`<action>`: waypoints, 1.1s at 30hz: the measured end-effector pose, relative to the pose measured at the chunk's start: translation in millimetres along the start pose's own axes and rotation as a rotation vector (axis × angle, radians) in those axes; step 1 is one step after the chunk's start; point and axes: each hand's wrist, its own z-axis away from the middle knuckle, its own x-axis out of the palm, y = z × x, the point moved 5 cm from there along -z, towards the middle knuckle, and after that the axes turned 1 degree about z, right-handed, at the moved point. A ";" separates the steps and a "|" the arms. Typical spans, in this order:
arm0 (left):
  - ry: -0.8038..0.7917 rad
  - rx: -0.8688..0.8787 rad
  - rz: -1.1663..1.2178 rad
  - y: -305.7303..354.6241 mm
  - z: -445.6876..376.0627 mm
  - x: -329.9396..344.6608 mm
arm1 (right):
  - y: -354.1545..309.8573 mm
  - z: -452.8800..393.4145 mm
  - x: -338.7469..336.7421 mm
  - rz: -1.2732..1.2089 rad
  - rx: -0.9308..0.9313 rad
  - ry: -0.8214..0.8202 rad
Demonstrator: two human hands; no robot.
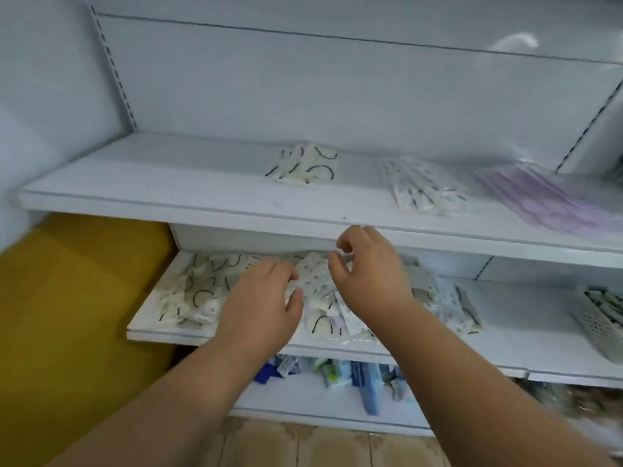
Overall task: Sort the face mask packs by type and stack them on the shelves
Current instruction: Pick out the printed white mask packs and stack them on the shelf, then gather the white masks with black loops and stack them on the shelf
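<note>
On the middle shelf (161, 318) lies a jumble of clear face mask packs (202, 291): cream ones with black loops at the left, dotted white ones in the centre. My left hand (259, 305) grips a dotted white pack (313, 274) from the left. Just right of it, my right hand (367, 267) hovers over the same pack with fingers curled; whether it pinches the pack is unclear. The upper shelf (168, 187) carries three separate stacks: cream black-loop packs (303, 163), dotted white packs (421, 187) and purple packs (553, 203).
A perforated white basket (603, 318) with small items sits at the right of the middle shelf. The bottom shelf (303, 396) holds blue and green boxed goods. A yellow panel (67, 315) stands at the left. Wooden floor shows below.
</note>
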 end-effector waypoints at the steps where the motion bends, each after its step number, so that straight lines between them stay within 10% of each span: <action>1: -0.018 -0.022 -0.032 -15.4 13.5 -2.0 | -9.8 7.0 11.5 -0.004 -0.021 -0.022; 12: -0.243 -0.343 -0.120 -158.9 101.1 17.1 | -62.4 48.7 159.6 -0.037 -0.062 -0.368; 25: -0.488 -0.448 0.087 -403.8 24.0 66.4 | -110.8 -6.7 401.0 -0.172 0.480 -0.555; 33: -0.622 -0.524 0.212 -477.7 -25.3 154.1 | -81.7 -55.0 530.9 0.058 0.394 -0.710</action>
